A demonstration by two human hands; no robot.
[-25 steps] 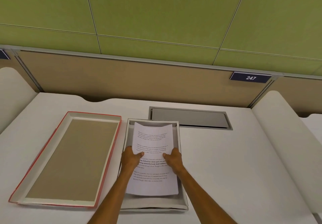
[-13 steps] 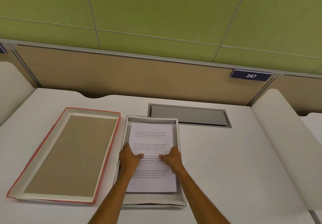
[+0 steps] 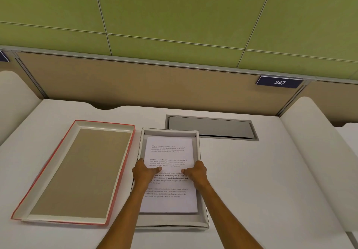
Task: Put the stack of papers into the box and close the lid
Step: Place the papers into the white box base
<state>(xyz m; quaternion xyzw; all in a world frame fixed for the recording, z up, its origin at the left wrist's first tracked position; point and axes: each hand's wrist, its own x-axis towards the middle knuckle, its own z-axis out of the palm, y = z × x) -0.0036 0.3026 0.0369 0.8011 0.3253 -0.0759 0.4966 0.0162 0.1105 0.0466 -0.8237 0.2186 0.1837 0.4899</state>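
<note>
A white stack of papers (image 3: 170, 151) with printed text lies flat inside the open white box (image 3: 199, 148) in the middle of the desk. My left hand (image 3: 144, 172) grips the stack's left edge with the thumb on top. On the right edge sits my right hand (image 3: 195, 172), thumb on the sheet too. The lid (image 3: 77, 171), red outside and brown inside, lies upside down on the desk just left of the box.
A grey cable hatch (image 3: 211, 127) is set into the white desk (image 3: 251, 171) behind the box. A brown partition with a plate reading 247 (image 3: 279, 82) closes the back. Curved white dividers stand at the left (image 3: 13, 97) and right (image 3: 317, 142).
The stack was bowed above the box a second ago; it now lies flat inside. My hands have moved apart to its side edges.
</note>
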